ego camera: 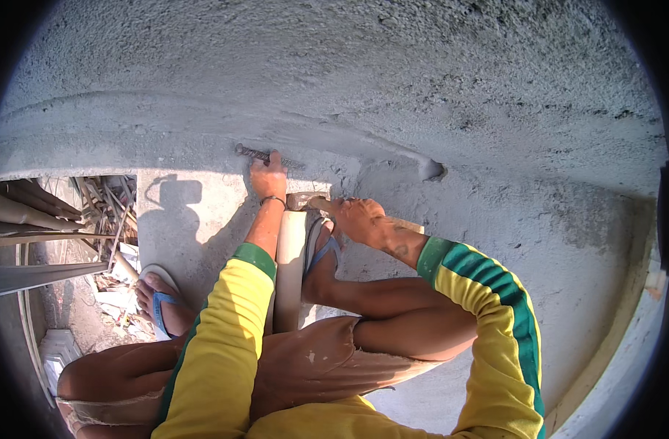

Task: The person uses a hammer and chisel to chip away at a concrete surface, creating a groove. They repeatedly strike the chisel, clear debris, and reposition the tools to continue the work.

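My left hand [268, 173] is wrapped around a ribbed steel bar [248, 151], perhaps a chisel, lying nearly level along the base of the rough concrete wall [334, 71]. The bar's right end lies close to the concrete; whether it touches cannot be made out. My right hand [362, 219] grips the wooden handle of a hammer [408, 224]. Its steel head [304, 201] is just below and right of my left hand, apart from the bar. Below the head, a cream-coloured pipe [289, 269] runs between my legs.
Right of the bar, a round hole [434, 170] opens at the wall's base. A flip-flop [164, 307] is on my left foot, near the slab's edge. Beyond it lie wood scraps [112, 203], poles [32, 208] and stacked white pieces [60, 356]. A raised border [614, 329] curves along the right.
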A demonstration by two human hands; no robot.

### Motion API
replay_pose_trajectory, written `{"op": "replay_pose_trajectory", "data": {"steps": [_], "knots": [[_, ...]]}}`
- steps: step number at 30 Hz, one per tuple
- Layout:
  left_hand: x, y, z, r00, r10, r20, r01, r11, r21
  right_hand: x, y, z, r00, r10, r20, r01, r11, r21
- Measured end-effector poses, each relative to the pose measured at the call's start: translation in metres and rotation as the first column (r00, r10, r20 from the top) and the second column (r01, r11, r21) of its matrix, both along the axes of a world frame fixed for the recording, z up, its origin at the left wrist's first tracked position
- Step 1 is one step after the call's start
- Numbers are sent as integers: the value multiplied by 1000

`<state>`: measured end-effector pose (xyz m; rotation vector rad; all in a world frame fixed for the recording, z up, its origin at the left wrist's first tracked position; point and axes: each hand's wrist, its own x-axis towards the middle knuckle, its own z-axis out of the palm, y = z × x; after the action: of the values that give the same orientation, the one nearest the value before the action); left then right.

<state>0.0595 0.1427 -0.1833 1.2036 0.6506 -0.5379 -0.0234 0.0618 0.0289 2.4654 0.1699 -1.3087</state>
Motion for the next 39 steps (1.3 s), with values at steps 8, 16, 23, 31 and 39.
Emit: {"op": "replay_pose_trajectory", "data": {"steps": [8, 16, 23, 31, 39], "knots": [[10, 22, -36, 968, -96, 234, 48, 977, 206, 52, 21, -18, 938, -302, -170, 299, 953, -45], [19, 27, -8, 980, 40, 197, -62, 992, 107, 37, 12, -61, 980, -188, -69, 178, 976, -123], [21, 31, -4, 984, -60, 166, 18, 970, 243, 34, 13, -59, 999, 5, -40, -7, 997, -75], [21, 32, -10, 987, 6, 162, -32, 987, 160, 50, 28, -12, 916, -402, -18, 402, 912, 78], [23, 33, -16, 980, -73, 183, 24, 966, 256, 49, 28, -25, 979, -177, -105, 169, 983, -77]]}}
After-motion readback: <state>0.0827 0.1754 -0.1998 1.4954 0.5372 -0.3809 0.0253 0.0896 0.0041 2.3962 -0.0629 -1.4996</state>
